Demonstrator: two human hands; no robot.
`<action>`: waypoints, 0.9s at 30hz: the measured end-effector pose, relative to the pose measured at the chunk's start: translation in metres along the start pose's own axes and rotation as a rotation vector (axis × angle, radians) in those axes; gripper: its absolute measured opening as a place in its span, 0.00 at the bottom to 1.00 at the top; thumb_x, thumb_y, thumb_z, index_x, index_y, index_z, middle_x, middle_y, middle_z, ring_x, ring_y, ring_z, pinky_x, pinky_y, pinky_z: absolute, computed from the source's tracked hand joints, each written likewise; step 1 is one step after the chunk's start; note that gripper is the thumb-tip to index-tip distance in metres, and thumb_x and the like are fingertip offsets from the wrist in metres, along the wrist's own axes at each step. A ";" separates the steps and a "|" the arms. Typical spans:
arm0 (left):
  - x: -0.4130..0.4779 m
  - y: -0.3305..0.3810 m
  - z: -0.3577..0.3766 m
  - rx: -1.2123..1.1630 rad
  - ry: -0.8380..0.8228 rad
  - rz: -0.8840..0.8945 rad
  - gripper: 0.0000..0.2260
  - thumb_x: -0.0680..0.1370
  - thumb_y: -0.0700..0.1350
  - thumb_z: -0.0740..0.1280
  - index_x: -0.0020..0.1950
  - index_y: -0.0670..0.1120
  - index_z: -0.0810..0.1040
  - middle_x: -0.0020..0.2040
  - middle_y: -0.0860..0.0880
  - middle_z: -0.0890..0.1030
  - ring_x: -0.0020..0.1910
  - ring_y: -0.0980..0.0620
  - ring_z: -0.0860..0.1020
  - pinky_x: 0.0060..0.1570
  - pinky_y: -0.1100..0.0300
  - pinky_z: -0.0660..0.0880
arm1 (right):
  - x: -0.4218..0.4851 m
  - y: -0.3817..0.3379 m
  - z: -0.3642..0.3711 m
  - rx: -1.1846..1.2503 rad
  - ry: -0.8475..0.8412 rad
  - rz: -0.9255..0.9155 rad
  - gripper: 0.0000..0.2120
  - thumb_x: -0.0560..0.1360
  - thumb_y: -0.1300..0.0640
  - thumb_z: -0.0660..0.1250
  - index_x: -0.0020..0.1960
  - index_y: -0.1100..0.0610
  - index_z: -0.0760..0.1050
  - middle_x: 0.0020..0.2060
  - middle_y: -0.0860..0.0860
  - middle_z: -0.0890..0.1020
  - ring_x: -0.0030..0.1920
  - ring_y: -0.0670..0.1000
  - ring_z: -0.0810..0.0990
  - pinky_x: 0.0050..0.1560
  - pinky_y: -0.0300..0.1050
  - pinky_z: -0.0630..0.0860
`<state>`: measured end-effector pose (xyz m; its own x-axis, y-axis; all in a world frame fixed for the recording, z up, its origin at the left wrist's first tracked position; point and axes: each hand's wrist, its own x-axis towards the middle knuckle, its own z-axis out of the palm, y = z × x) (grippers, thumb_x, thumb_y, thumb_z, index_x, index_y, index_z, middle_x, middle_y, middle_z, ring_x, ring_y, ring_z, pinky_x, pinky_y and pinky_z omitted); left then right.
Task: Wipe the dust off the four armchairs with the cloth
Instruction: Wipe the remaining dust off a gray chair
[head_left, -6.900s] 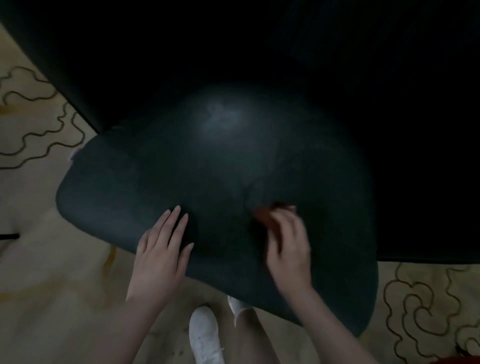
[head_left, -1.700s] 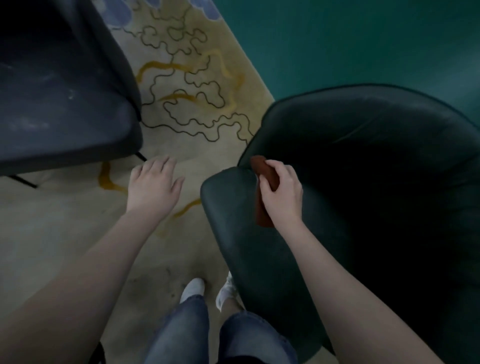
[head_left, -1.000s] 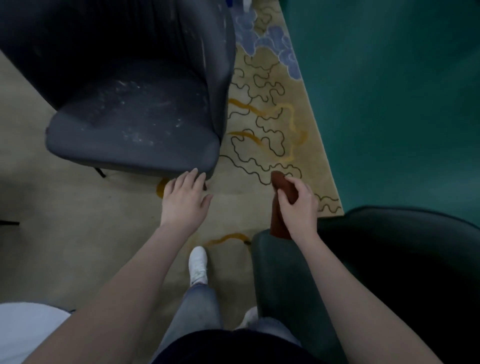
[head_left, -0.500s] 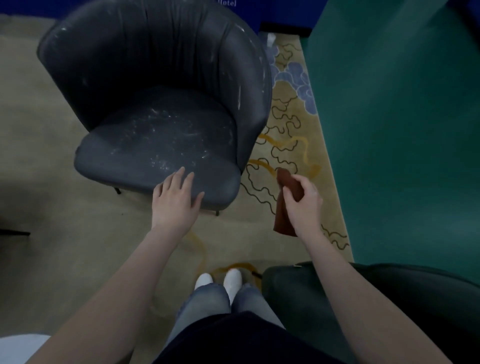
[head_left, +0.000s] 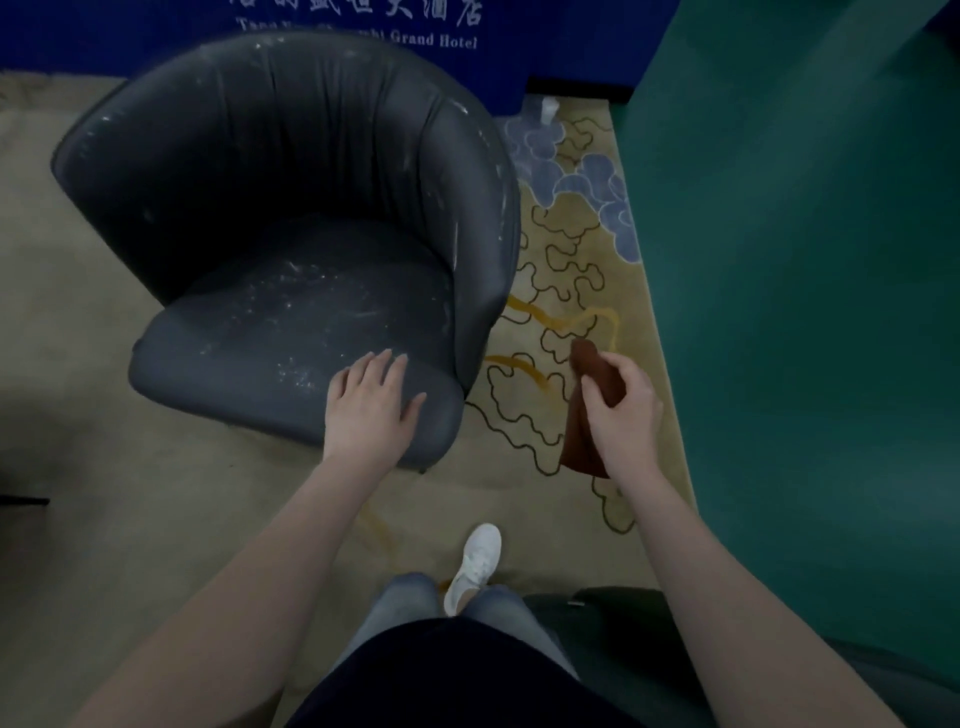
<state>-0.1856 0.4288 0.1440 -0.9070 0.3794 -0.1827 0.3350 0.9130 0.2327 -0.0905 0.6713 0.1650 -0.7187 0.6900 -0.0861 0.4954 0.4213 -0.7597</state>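
Beige carpet (head_left: 156, 519) underfoot, and over on the right it breaks into dark looping squiggles (head_left: 563, 260) with amber streaks (head_left: 524, 312) running through them. Pale blue cloud shapes (head_left: 587, 176) sit at the far end. Across the top hangs a blue banner (head_left: 156, 31), white lettering reading "Grand Hotel" (head_left: 432, 39). A green panel (head_left: 805, 260) fills the right side, touching the carpet's edge.

The carpet (head_left: 563, 270) carries a dusty armchair (head_left: 311, 322) left of the right hand (head_left: 621, 415) gripping the cloth (head_left: 577, 441), and a shoe (head_left: 475, 564) below it.
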 end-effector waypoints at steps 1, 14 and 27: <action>0.011 0.013 0.001 0.009 -0.007 0.009 0.26 0.82 0.55 0.59 0.77 0.45 0.64 0.77 0.46 0.66 0.76 0.46 0.62 0.73 0.49 0.56 | 0.012 0.004 -0.007 0.006 0.002 0.008 0.13 0.77 0.57 0.67 0.62 0.52 0.76 0.57 0.50 0.79 0.58 0.51 0.75 0.63 0.50 0.72; 0.100 0.085 -0.002 -0.024 0.038 -0.019 0.25 0.83 0.55 0.58 0.77 0.45 0.63 0.77 0.46 0.66 0.76 0.46 0.61 0.73 0.49 0.56 | 0.117 0.006 -0.025 0.020 -0.079 -0.061 0.14 0.77 0.58 0.67 0.63 0.53 0.76 0.57 0.49 0.78 0.56 0.47 0.74 0.58 0.39 0.67; 0.215 0.079 -0.004 -0.140 0.049 -0.184 0.25 0.83 0.54 0.59 0.77 0.45 0.64 0.76 0.46 0.67 0.76 0.46 0.61 0.74 0.50 0.55 | 0.268 -0.061 0.027 -0.134 -0.272 -0.266 0.14 0.77 0.58 0.67 0.62 0.54 0.76 0.57 0.51 0.78 0.57 0.51 0.76 0.58 0.43 0.70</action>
<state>-0.3554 0.5817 0.1266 -0.9620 0.1976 -0.1884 0.1275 0.9353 0.3302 -0.3267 0.8142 0.1711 -0.9245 0.3731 -0.0783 0.3206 0.6497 -0.6892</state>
